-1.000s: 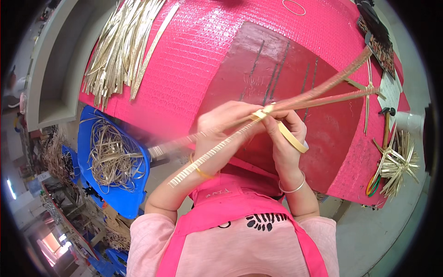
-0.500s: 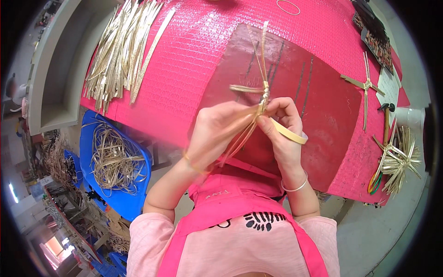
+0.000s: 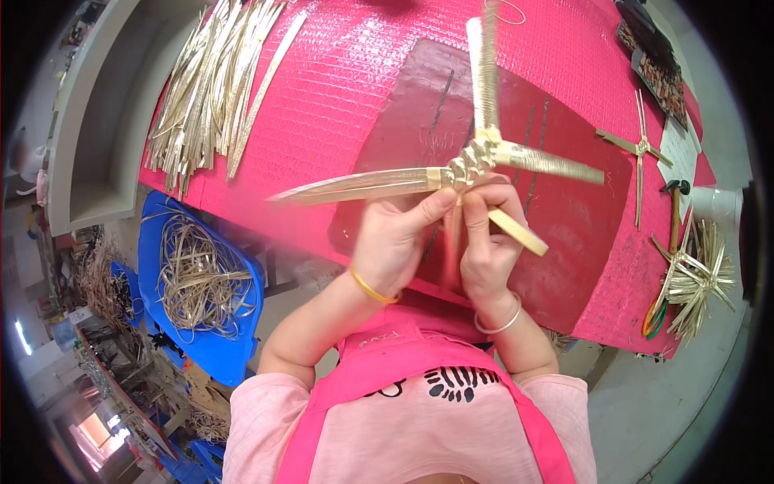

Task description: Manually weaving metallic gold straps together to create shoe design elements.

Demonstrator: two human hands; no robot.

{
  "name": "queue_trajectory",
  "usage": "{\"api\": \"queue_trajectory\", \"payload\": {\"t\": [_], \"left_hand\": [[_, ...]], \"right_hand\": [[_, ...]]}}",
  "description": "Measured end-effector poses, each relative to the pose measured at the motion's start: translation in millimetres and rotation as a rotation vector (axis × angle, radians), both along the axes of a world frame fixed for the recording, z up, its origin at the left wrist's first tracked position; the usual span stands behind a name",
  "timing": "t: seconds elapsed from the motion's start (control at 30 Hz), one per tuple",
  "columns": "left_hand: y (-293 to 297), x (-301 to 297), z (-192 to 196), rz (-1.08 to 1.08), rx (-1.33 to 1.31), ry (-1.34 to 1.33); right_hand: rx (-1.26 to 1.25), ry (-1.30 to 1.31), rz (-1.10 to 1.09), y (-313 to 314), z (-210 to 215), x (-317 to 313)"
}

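Head view: left hand (image 3: pixel 397 242) and right hand (image 3: pixel 484 250) fingers pinch woven straw cross (image 3: pixel 472 165) above pink tabletop (image 3: pixel 363 73); straw strips (image 3: pixel 210 89) left, finished crosses (image 3: pixel 693 278) right.

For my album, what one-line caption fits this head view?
Both hands pinch a woven knot of pale flat straw strips above a pink-covered table.

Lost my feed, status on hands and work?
Left hand and right hand both grip pale woven straw cross. Held above dark red mat. Nothing blocking.
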State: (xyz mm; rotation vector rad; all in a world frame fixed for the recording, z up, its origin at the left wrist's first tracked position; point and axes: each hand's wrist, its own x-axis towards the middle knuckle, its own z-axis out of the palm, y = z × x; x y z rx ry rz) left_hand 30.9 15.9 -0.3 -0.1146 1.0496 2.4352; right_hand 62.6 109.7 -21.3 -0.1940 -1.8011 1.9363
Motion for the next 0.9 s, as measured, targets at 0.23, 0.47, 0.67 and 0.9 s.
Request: {"api": "queue_trajectory", "payload": {"t": [0.23, 0.47, 0.67, 0.9], "left_hand": [[2, 0, -21, 0.178, 0.069, -0.136], [15, 1, -10, 0.211, -0.019, 0.008], [61, -1, -13, -0.429, -0.299, 0.496], [-70, -172, -60, 0.489, -1.758, 1.2]], "right_hand": [[-0.108, -0.465, 0.227, 73, 2, -7], [1.201, -0.476, 0.505, 107, 51, 1], [0.149, -0.347, 0.135, 131, 38, -5], [-0.013, -0.491, -0.199, 370, 24, -8]]}}
